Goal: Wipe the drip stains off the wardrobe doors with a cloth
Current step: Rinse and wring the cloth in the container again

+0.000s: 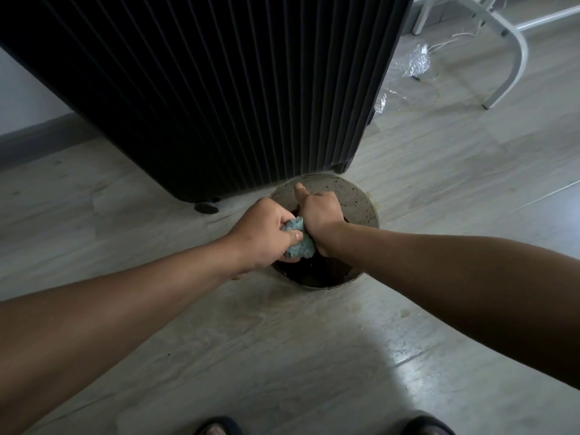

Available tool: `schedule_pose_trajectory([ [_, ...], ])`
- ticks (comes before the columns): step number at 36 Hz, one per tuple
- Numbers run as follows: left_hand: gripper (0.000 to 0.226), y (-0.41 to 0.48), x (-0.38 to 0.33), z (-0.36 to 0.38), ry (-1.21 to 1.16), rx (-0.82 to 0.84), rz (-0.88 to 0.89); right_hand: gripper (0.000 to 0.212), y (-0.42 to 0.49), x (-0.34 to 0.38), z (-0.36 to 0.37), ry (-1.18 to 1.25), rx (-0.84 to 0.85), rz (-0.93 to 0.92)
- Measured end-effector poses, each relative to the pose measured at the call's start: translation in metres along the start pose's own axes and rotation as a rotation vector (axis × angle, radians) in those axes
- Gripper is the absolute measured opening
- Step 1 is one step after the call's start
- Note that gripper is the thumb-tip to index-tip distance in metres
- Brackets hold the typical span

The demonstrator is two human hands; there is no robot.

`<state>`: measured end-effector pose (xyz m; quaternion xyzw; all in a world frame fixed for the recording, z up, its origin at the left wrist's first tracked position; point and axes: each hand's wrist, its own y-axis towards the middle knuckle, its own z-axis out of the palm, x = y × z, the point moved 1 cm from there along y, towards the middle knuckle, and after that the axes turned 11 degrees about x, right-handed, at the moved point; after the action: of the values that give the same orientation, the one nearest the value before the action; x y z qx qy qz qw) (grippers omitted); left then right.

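From my feed, the blue cloth (pixel 298 243) is bunched into a tight wad between both hands, held just above the mouth of a round bucket (pixel 361 196) that stands on the floor. The left hand (pixel 266 233) grips the cloth's near end, with the fingers curled over it and the thumb pressed across the fabric. The right hand (pixel 320 218) is clenched on the far end with the knuckles up, its thumb sticking out toward the bucket's far rim. I cannot see its fingers under the palm. Both forearms reach in from the lower corners and meet over the bucket.

The bucket's inner wall is pale and speckled with dark spots, and the liquid in the bottom looks dark. It touches or nearly touches the lower corner of a black ribbed suitcase (pixel 219 89) that stands upright behind it, with one wheel (pixel 205 207) showing to the bucket's left. The floor (pixel 314 340) is pale wood-look plank. At upper right, well apart, are white metal frame legs (pixel 514 58), with crinkled clear plastic (pixel 414 62) near them. Two dark sandals (pixel 216 426) peek in at the bottom edge.
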<state>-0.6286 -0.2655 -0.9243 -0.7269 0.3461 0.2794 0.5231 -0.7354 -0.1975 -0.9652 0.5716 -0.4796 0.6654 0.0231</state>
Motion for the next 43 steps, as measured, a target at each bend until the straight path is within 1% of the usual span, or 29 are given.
schedule_pose_trajectory([
  [7, 0.01, -0.006, 0.0, -0.008, 0.118, -0.03, 0.05, 0.051, 0.005, 0.001, -0.003, -0.091, 0.051, -0.084],
  [10, 0.009, -0.012, -0.001, -0.014, 0.195, -0.061, 0.072, 0.044, 0.006, 0.003, -0.003, -0.136, 0.07, -0.119],
  [12, 0.009, -0.016, -0.001, -0.02, 0.245, -0.085, 0.097, 0.045, 0.007, 0.007, -0.002, -0.163, 0.081, -0.132],
  [15, 0.017, -0.022, -0.002, -0.029, 0.217, -0.074, 0.132, 0.04, 0.004, 0.011, -0.008, -0.104, 0.147, -0.134],
  [17, 0.021, -0.026, -0.003, -0.031, 0.164, -0.059, 0.152, 0.028, 0.001, 0.012, -0.015, 0.007, 0.257, -0.143],
  [19, 0.026, -0.029, -0.002, -0.029, 0.195, -0.069, 0.167, 0.021, 0.0, 0.008, -0.033, 0.114, 0.354, -0.078],
  [20, 0.03, -0.029, -0.001, -0.027, 0.223, -0.072, 0.178, 0.025, -0.001, 0.005, -0.043, 0.197, 0.448, 0.002],
  [21, 0.033, -0.03, -0.001, -0.026, 0.24, -0.066, 0.191, 0.036, -0.003, 0.003, -0.052, 0.275, 0.574, 0.112],
  [22, 0.037, -0.031, -0.001, -0.024, 0.25, -0.054, 0.204, 0.052, -0.007, 0.001, -0.059, 0.308, 0.701, 0.221],
  [24, 0.042, -0.03, -0.005, -0.019, 0.245, -0.028, 0.257, 0.078, -0.012, 0.0, -0.066, 0.283, 0.951, 0.32],
  [25, 0.044, -0.03, -0.007, -0.015, 0.229, -0.021, 0.292, 0.085, -0.016, -0.001, -0.068, 0.238, 1.036, 0.322],
  [26, 0.047, -0.029, -0.011, -0.012, 0.215, -0.026, 0.325, 0.086, -0.02, 0.001, -0.068, 0.188, 1.107, 0.308],
  [28, 0.046, -0.025, -0.017, -0.009, 0.21, -0.057, 0.385, 0.076, -0.023, 0.007, -0.068, 0.107, 1.184, 0.279],
  [33, 0.034, -0.017, -0.024, -0.011, 0.33, -0.183, 0.431, 0.05, -0.025, 0.035, -0.079, -0.087, 1.131, 0.194],
  [34, 0.032, -0.016, -0.027, -0.009, 0.392, -0.195, 0.436, 0.043, -0.025, 0.039, -0.08, -0.146, 1.102, 0.2],
  [36, 0.027, -0.014, -0.032, -0.001, 0.577, -0.152, 0.408, 0.025, -0.026, 0.045, -0.078, -0.306, 1.042, 0.205],
  [38, 0.033, -0.01, -0.033, 0.006, 0.756, -0.112, 0.305, 0.008, -0.031, 0.048, -0.071, -0.454, 0.991, 0.167],
  [39, 0.038, -0.007, -0.031, 0.007, 0.81, -0.112, 0.266, 0.01, -0.034, 0.049, -0.067, -0.486, 0.98, 0.144],
  [41, 0.049, -0.001, -0.028, 0.007, 0.839, -0.098, 0.237, 0.035, -0.035, 0.047, -0.06, -0.491, 0.978, 0.114],
  [42, 0.063, 0.0, -0.028, 0.007, 0.827, -0.082, 0.241, 0.044, -0.035, 0.046, -0.057, -0.488, 0.978, 0.113],
  [43, 0.086, 0.002, -0.028, 0.006, 0.813, -0.063, 0.241, 0.048, -0.035, 0.045, -0.055, -0.486, 0.97, 0.115],
])
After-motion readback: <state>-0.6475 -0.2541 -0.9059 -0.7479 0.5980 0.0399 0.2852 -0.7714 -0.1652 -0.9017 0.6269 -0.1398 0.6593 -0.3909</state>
